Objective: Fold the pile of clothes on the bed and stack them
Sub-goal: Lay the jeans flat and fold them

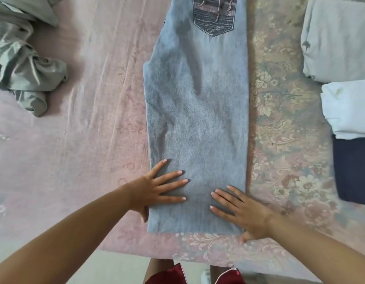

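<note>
Head view. I see the light-blue jeans (196, 124) laid lengthwise down the middle of the bed (91, 124), already doubled leg over leg into one long strip, with an embroidered back pocket (214, 19) at the far end and the hems at the near edge. My left hand (155, 191) lies flat on the denim near the hem, fingers spread and straight, thumb off the strip's left edge. My right hand (245, 214) presses flat on the right side of the same end, fingers likewise extended, gripping nothing.

Progress, as I judge it: three folded garments lie at the right edge, a pale grey piece (339, 37), a white piece (349, 109) and a navy piece (355, 171), the white overlapping the navy; they form a row more than a single stack. A crumpled grey-green garment (24, 74) waits unfolded at far left. The jeans need their crosswise folds, so I place the task past its midpoint.

Materials: the denim is stiff, faded and mottled, holding a straight right edge and a wavier left one. The bedcover is thin, pink, wrinkled on the left and floral-patterned on the right. The grey-green cloth looks slick and limp.
</note>
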A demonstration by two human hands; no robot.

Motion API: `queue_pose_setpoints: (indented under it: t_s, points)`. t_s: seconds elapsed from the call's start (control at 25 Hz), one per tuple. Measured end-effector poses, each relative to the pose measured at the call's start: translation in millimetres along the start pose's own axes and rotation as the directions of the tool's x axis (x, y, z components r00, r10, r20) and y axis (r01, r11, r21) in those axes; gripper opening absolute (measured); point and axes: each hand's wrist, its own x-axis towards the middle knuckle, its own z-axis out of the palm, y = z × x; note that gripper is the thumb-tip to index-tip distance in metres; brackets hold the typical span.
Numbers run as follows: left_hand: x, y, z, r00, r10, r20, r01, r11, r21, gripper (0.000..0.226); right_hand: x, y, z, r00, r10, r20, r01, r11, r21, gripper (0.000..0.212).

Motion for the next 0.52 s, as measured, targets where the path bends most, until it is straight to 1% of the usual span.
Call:
queue_pose_setpoints:
  t_s: [0.04, 0.08, 0.12, 0.16, 0.2, 0.24, 0.28, 0.32, 0.36, 0.4, 0.44, 0.48, 0.52]
  points:
    - [-0.3, 0.4, -1.3, 1.000, -0.005, 0.008, 0.005, 1.000, -0.001, 0.132, -0.4, -2.2, -1.0, 0.999, 0.032, 0.018, -0.032, 0.999, 0.017, 0.116]
    - [-0.6, -0.3, -3.4, 1.000, 0.003, -0.008, -0.003, 1.000, -0.009, 0.119, 0.8, -4.7, 1.5, 0.999, 0.043, -0.015, -0.043, 0.999, 0.005, 0.101]
    - [-0.1, 0.5, -1.9, 0.996, 0.018, -0.083, -0.018, 1.000, 0.002, 0.096, 1.4, -5.6, 3.3, 0.996, 0.022, -0.084, -0.025, 0.999, -0.039, 0.081]
    - [-0.7, 4.4, -1.5, 0.985, 0.038, -0.168, -0.036, 0.999, 0.010, 0.066, -0.5, -8.2, 5.5, 0.984, -0.027, -0.179, 0.015, 0.998, -0.068, 0.062]
    - [-0.6, 9.0, -2.1, 0.963, 0.033, -0.267, -0.042, 0.999, -0.027, 0.037, -4.2, -9.1, 0.9, 0.965, -0.044, -0.258, 0.039, 0.999, -0.025, 0.046]
    - [-3.5, 9.5, -6.5, 0.939, 0.003, -0.345, -0.042, 0.994, -0.106, 0.016, -9.5, -5.5, -9.5, 0.945, 0.001, -0.326, 0.041, 0.992, 0.123, 0.036]
    - [-6.1, 8.1, -13.6, 0.923, -0.050, -0.381, -0.029, 0.979, -0.200, 0.007, -16.5, 0.5, -28.1, 0.930, 0.080, -0.358, 0.038, 0.950, 0.311, 0.027]
    - [-9.9, 4.6, -25.6, 0.909, -0.136, -0.394, -0.008, 0.939, -0.344, 0.004, -24.4, 9.2, -51.7, 0.914, 0.198, -0.355, 0.007, 0.865, 0.502, 0.021]
    - [-14.3, -3.8, -38.8, 0.890, -0.258, -0.376, 0.027, 0.853, -0.521, 0.007, -31.5, 22.9, -76.7, 0.888, 0.349, -0.300, -0.065, 0.740, 0.669, 0.020]
    - [-18.2, -14.5, -59.3, 0.863, -0.421, -0.279, 0.097, 0.681, -0.726, 0.013, -37.9, 38.0, -105.5, 0.866, 0.473, -0.163, -0.150, 0.556, 0.818, 0.021]
    - [-19.0, -27.4, -76.9, 0.812, -0.564, -0.151, 0.157, 0.460, -0.874, 0.018, -41.5, 58.4, -130.9, 0.805, 0.589, -0.069, -0.177, 0.350, 0.920, 0.024]
    - [-14.2, -44.7, -97.4, 0.702, -0.705, -0.099, 0.165, 0.296, -0.941, 0.020, -41.7, 84.4, -151.5, 0.707, 0.707, -0.036, -0.129, 0.178, 0.975, 0.028]
    - [-4.6, -67.7, -112.1, 0.538, -0.839, -0.084, 0.204, 0.226, -0.953, 0.018, -38.8, 113.8, -170.0, 0.581, 0.813, -0.034, -0.023, 0.058, 0.998, 0.030]
